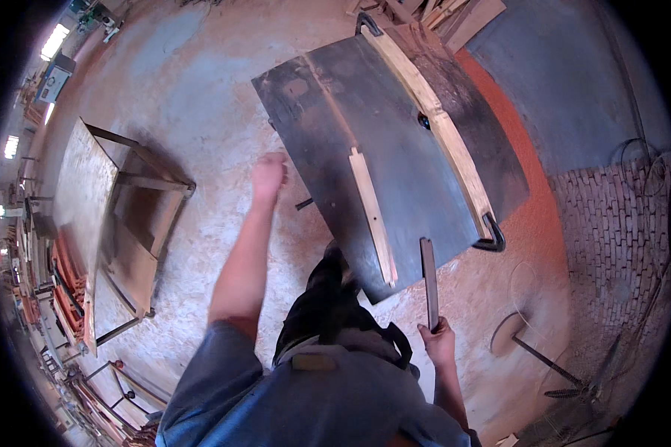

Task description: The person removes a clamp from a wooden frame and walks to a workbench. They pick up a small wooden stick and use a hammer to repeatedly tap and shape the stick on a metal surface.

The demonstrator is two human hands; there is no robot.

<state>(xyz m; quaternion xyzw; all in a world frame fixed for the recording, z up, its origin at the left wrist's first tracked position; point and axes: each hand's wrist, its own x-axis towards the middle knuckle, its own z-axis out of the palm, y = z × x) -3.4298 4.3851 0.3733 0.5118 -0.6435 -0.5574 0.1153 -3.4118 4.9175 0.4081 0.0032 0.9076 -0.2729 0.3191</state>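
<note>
My right hand [438, 341] grips the lower end of a long, dark flat bar [429, 279], its material unclear. The bar points away from me, its far end over the near edge of a dark-topped worktable [395, 179]. My left hand [269, 176] is left of the table, slightly blurred, fingers curled in, with nothing visible in it. On the tabletop lies a pale wooden rail [373, 216] with a narrow tenon at its far end. A longer pale wooden beam [440, 119] runs along the right side, with a dark clamp [490, 235] at its near end and another clamp [368, 24] at its far end.
To the left stands a board-topped stand [89, 201] with a metal frame. A fan [574, 391] is at lower right, near stacked bricks [604, 238]. Loose timber [455, 22] lies beyond the table. Wood pieces and machines line the far left.
</note>
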